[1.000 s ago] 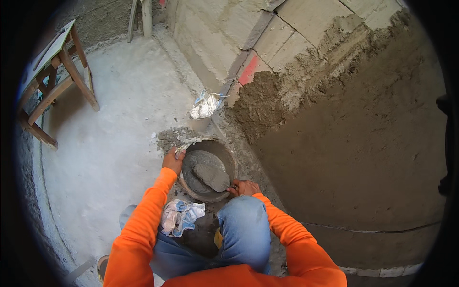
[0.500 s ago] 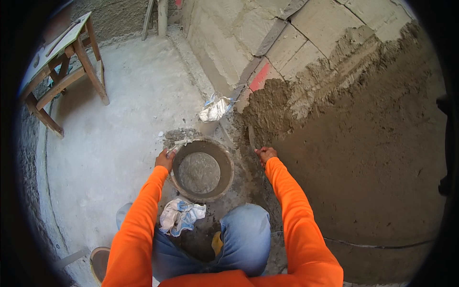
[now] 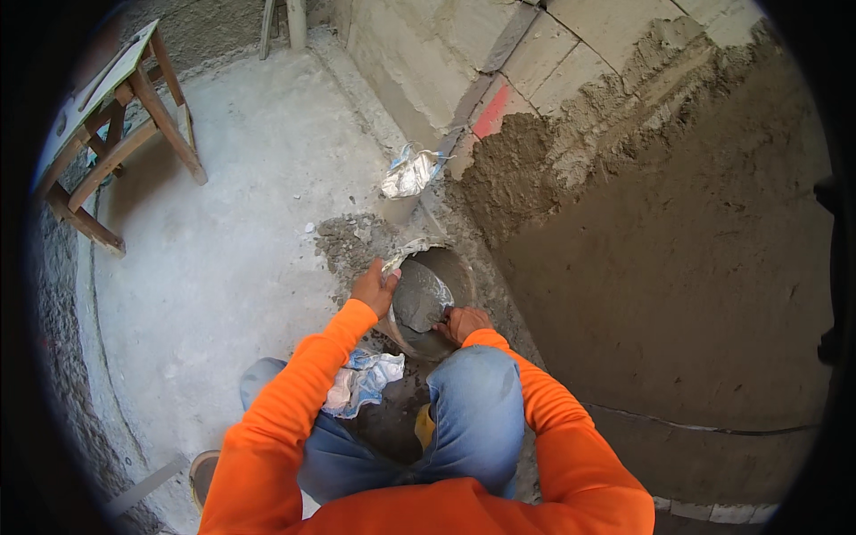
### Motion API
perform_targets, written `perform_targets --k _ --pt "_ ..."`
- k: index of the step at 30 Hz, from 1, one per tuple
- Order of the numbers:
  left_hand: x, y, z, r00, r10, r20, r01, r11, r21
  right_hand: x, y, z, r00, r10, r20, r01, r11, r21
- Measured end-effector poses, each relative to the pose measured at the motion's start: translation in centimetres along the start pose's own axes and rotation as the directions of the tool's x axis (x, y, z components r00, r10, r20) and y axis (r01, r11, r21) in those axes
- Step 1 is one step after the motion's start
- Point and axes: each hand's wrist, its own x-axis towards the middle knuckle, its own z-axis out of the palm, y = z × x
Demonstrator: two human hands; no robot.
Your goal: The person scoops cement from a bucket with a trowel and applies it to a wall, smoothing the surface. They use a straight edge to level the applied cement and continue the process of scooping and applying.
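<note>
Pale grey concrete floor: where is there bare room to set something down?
The widest open patch of floor lies between the brown wooden trestle and the round mortar-smeared bucket. Around the bucket it is crowded: left hand, right hand, grey mortar crumbs, crumpled white-and-blue bags.

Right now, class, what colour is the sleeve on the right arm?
Bright orange; the sleeve shows best in the head view.

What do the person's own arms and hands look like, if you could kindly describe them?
Both arms wear long, bright orange sleeves, the left sleeve and right sleeve creased, with no markings visible, reaching about to the wrists. The left hand and right hand are ungloved; any rings are too small to tell.
</note>
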Motion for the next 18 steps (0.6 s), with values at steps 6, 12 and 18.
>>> perform_targets --k 6,12,18 --pt "1.4 -2.1 -1.7 0.994 0.003 -0.107 -0.004 1.000 -0.015 -4.5 -1.9 -2.8 0.989 0.150 -0.008 -0.145 0.963 0.225" --pt "4.2 -8.5 -5.0 0.951 -0.193 -0.243 0.213 0.975 0.060 -6.5 -3.0 -10.2 0.990 0.101 -0.094 -0.081 0.976 0.200" --pt "5.0 -11.7 -5.4 0.933 -0.281 -0.227 0.295 0.955 0.030 -6.1 2.9 -14.9 0.993 -0.040 0.110 -0.056 0.661 0.748"
